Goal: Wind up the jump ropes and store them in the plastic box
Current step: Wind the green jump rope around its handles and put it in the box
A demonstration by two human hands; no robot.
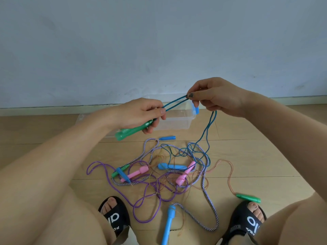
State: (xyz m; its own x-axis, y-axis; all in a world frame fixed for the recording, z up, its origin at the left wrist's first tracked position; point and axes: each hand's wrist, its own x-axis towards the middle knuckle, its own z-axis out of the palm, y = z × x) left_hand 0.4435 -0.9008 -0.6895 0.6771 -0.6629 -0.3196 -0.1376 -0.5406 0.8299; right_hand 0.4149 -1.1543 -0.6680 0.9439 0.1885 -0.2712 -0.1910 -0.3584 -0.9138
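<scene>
A thin teal-blue jump rope is stretching as a doubled strand between the two hands, above the floor. The left hand is gripping the two green plastic handles of that rope together, its fingers curled round them, with the thumb pressing the strands. The right hand is pinching the doubled rope between thumb and fingertips; from there the rest is hanging down into a tangle on the floor. Behind the hands a clear plastic box is sitting open on the pale wooden floor, near the wall. Below the hands a heap of other ropes is lying: a purple cord, a striped white-and-purple braided cord, pink handles, blue handles and a lone green handle. Two feet in black sandals are flanking the heap.
</scene>
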